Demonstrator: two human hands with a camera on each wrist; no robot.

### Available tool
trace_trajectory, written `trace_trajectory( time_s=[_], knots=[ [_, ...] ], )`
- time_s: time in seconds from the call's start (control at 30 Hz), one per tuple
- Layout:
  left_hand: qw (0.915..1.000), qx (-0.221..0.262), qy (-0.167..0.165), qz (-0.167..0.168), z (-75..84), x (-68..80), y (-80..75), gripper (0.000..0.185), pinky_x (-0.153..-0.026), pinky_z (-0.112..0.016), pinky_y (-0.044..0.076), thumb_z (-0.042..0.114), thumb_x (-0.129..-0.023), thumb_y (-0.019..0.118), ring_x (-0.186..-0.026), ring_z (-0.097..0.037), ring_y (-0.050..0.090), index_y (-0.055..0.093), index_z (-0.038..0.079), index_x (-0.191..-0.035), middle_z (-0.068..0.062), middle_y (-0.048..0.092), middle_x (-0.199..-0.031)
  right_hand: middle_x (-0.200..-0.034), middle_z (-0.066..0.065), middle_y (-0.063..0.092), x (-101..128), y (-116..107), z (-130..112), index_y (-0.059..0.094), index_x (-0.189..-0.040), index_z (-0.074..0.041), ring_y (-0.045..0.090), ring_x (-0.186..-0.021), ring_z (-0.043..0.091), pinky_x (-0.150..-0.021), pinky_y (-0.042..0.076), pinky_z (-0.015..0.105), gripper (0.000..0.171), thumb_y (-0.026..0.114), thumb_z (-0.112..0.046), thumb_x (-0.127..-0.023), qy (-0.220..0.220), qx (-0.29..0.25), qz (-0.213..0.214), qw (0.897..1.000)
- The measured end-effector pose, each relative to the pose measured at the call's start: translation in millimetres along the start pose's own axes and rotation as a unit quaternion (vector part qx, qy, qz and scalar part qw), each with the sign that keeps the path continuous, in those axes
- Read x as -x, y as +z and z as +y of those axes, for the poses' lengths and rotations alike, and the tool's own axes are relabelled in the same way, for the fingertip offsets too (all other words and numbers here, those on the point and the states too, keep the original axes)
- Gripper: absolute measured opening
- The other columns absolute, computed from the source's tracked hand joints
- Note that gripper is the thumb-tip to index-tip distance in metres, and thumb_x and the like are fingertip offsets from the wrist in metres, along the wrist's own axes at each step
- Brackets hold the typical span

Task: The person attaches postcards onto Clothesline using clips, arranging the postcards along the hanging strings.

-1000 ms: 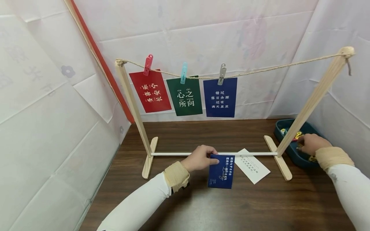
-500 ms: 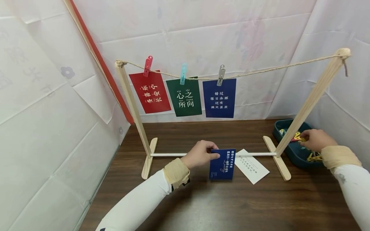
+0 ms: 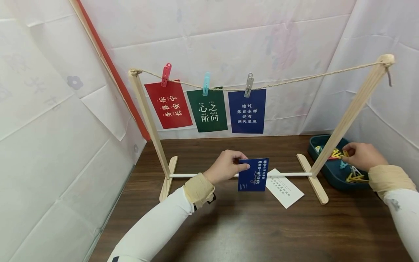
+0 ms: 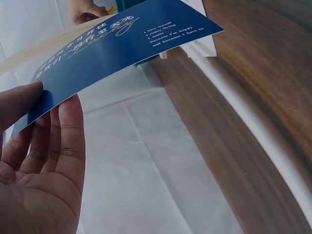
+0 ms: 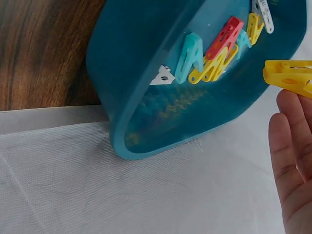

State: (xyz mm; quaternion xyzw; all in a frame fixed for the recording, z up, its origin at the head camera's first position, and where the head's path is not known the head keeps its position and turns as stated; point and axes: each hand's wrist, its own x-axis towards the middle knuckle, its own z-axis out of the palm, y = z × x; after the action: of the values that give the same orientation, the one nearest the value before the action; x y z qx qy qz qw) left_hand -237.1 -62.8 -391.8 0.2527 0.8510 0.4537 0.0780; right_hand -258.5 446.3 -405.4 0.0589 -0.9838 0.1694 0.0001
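My left hand pinches a blue card by its left edge, thumb on the printed face and fingers behind. The card is raised off the table, in front of the rack's white bar. In the left wrist view the same card slants across the top. My right hand is over the teal basket at the right. A yellow clothes peg is held in its fingers, as the right wrist view shows. Several pegs of mixed colours, such as a red one, lie in the basket.
A wooden rack with a left post and a right post carries a twine line. Red, green and blue cards hang from it by pegs. A white card lies under the bar.
My left hand has lifted the blue card upward from near the table. My right hand has risen slightly out of the basket and moved right, with a yellow peg now in its fingers.
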Motion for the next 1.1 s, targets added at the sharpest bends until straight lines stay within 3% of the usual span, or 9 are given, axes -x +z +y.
trace_trajectory(
  time_s=[0.23,0.43,0.67,0.73,0.8,0.93,1.1],
  knots=[
    [0.9997,-0.001,0.017,0.015,11.2,-3.9,-5.3,0.011,-0.073,-0.024,0.050,0.014,-0.103,0.076,-0.084,-0.017,0.060,0.081,0.007,-0.109,-0.004,0.074,-0.096,-0.093,0.031,0.070,8,-1,-5,0.064,-0.119,0.022,0.068,-0.082,0.044,-0.067,0.057,0.053,0.039,0.077,-0.005,-0.094,-0.003,-0.023,0.055,0.998],
    [0.9993,0.007,0.025,0.025,17.3,-7.7,-9.9,0.012,-0.073,-0.025,0.050,0.014,-0.102,0.077,-0.084,-0.017,0.061,0.082,0.008,-0.111,-0.004,0.076,-0.098,-0.092,0.032,0.071,16,-1,-12,0.065,-0.118,0.019,0.068,-0.080,0.040,-0.061,0.050,0.032,0.036,0.079,-0.004,-0.094,0.001,-0.033,0.099,0.995],
    [0.9992,0.005,0.025,0.031,22.7,-11.5,-13.9,0.014,-0.073,-0.024,0.050,0.016,-0.102,0.078,-0.083,-0.017,0.062,0.083,0.008,-0.112,-0.005,0.077,-0.098,-0.099,0.040,0.070,22,-2,-25,0.064,-0.118,0.018,0.069,-0.084,0.050,-0.059,0.042,0.019,0.034,0.078,-0.003,-0.096,0.027,-0.053,0.147,0.987],
    [0.9991,0.002,0.027,0.033,25.1,-11.8,-14.9,0.014,-0.074,-0.024,0.051,0.016,-0.102,0.078,-0.084,-0.017,0.062,0.083,0.008,-0.113,-0.005,0.077,-0.099,-0.101,0.040,0.070,23,-2,-28,0.065,-0.119,0.017,0.070,-0.079,0.042,-0.058,0.041,0.015,0.034,0.079,-0.002,-0.095,0.026,-0.057,0.159,0.985],
    [0.9990,0.000,0.029,0.034,27.8,-12.1,-15.8,0.014,-0.075,-0.024,0.052,0.016,-0.102,0.078,-0.084,-0.017,0.063,0.082,0.008,-0.113,-0.005,0.077,-0.100,-0.103,0.041,0.070,25,-3,-31,0.065,-0.120,0.016,0.067,-0.073,0.022,-0.057,0.040,0.011,0.034,0.079,-0.003,-0.096,0.025,-0.064,0.168,0.983],
    [0.9987,-0.005,0.036,0.036,33.3,-12.7,-17.0,0.015,-0.076,-0.024,0.053,0.017,-0.103,0.077,-0.086,-0.017,0.064,0.082,0.009,-0.114,-0.005,0.077,-0.102,-0.105,0.041,0.070,29,-4,-36,0.065,-0.122,0.016,0.046,-0.072,-0.016,-0.057,0.039,0.006,0.034,0.078,-0.003,-0.097,0.020,-0.079,0.184,0.980],
    [0.9974,-0.013,0.054,0.046,37.4,-14.8,-18.0,0.014,-0.073,-0.022,0.051,0.016,-0.102,0.078,-0.083,-0.015,0.062,0.082,0.008,-0.113,-0.005,0.078,-0.101,-0.103,0.042,0.070,31,-6,-44,0.065,-0.119,0.016,0.040,-0.071,-0.024,-0.057,0.038,0.004,0.031,0.079,0.001,-0.094,-0.001,-0.088,0.214,0.973]
  ],
)
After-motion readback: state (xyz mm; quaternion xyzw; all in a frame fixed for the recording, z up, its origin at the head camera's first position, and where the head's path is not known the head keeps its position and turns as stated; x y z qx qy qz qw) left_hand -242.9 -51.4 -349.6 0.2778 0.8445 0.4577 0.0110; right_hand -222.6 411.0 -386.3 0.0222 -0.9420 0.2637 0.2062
